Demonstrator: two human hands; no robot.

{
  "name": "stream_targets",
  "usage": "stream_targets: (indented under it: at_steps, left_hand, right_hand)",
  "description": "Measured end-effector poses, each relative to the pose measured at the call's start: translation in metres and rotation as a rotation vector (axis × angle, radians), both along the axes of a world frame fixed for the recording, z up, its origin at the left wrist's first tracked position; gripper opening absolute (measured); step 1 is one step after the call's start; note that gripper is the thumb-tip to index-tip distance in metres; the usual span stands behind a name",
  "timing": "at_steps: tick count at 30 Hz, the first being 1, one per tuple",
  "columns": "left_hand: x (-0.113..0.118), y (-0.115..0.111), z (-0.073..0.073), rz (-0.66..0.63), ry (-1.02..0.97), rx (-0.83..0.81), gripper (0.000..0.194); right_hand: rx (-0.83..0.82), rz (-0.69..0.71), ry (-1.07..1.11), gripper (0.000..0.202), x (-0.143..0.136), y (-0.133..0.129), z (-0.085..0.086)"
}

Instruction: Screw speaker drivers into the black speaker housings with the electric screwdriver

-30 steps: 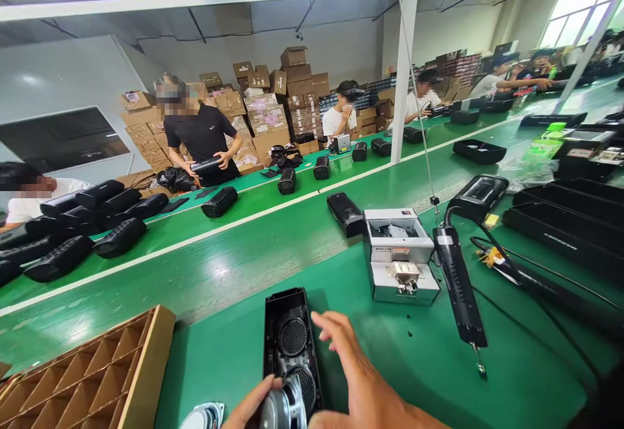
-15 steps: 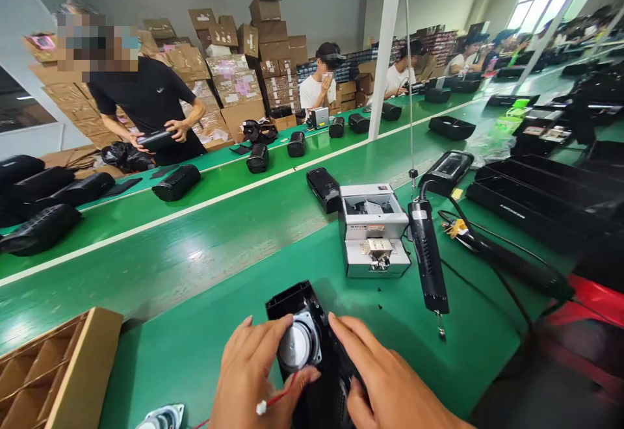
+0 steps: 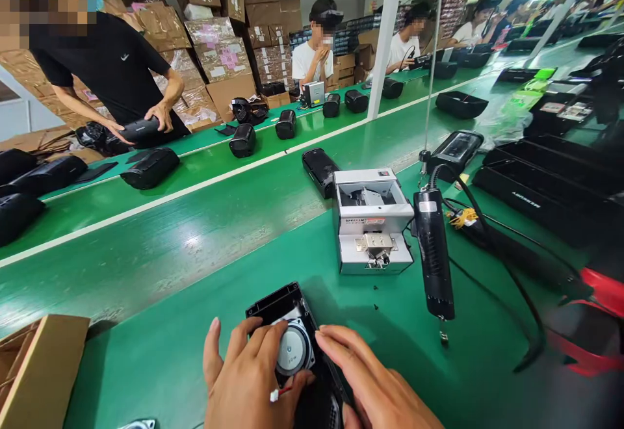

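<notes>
A round silver speaker driver (image 3: 293,349) sits in the upper part of a black speaker housing (image 3: 277,299) on the green bench. My left hand (image 3: 253,377) is closed around the driver, fingers on its far left rim and thumb at its near edge. A short red wire with a white plug (image 3: 274,395) sticks out by that hand. My right hand (image 3: 375,377) grips the right side wall of the housing, fingers along the edge and thumb low, partly hidden. Another driver (image 3: 139,424) shows only partly at the bottom edge.
Beyond the housing stands a grey screw feeder (image 3: 373,221); a black electric screwdriver (image 3: 433,253) hangs to its right. A divided cardboard box (image 3: 49,364) is at left. Black speakers line the green conveyor (image 3: 195,240). Co-workers, one holding a speaker (image 3: 141,130), are across it.
The view has shifted a little. My left hand's fingers have spread over the driver, which now lies flatter in the housing. Across the line, the co-worker has tilted the held speaker.
</notes>
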State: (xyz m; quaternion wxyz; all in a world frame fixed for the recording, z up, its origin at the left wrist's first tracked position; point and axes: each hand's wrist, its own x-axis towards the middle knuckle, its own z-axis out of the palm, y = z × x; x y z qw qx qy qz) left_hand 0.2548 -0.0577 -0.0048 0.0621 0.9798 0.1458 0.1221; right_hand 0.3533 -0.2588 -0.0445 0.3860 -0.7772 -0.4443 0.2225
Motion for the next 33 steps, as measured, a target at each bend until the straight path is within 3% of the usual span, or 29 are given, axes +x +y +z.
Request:
stream_targets:
  at_steps: [7, 11, 22, 26, 29, 31, 33]
  left_hand:
    - [0.009, -0.008, 0.009, 0.100, 0.024, -0.037, 0.046]
    - [0.010, -0.007, 0.007, 0.077, 0.022, -0.030, 0.044]
    - [0.011, -0.012, 0.010, 0.120, 0.063, 0.005, 0.040]
    - [0.008, -0.002, 0.007, 0.108, 0.095, -0.003, 0.038]
    - [0.003, 0.012, -0.002, 0.025, 0.172, -0.126, 0.041]
    - [0.000, 0.016, -0.007, -0.030, 0.165, -0.165, 0.045]
    - [-0.001, 0.012, -0.010, -0.016, 0.082, -0.100, 0.045]
  right_hand:
    - [0.006, 0.009, -0.079, 0.099, -0.001, 0.001, -0.003]
    - [0.006, 0.040, -0.069, 0.087, 0.000, 0.002, -0.001]
    - [0.088, 0.010, -0.031, 0.080, 0.000, -0.001, 0.003]
    - [0.041, 0.027, -0.061, 0.080, -0.003, 0.003, 0.001]
    - [0.047, 0.023, -0.097, 0.082, -0.006, 0.002, 0.004]
    - [0.156, -0.050, -0.139, 0.077, 0.000, -0.004, 0.010]
    - [0.329, -0.300, -0.304, 0.068, 0.019, -0.016, 0.018]
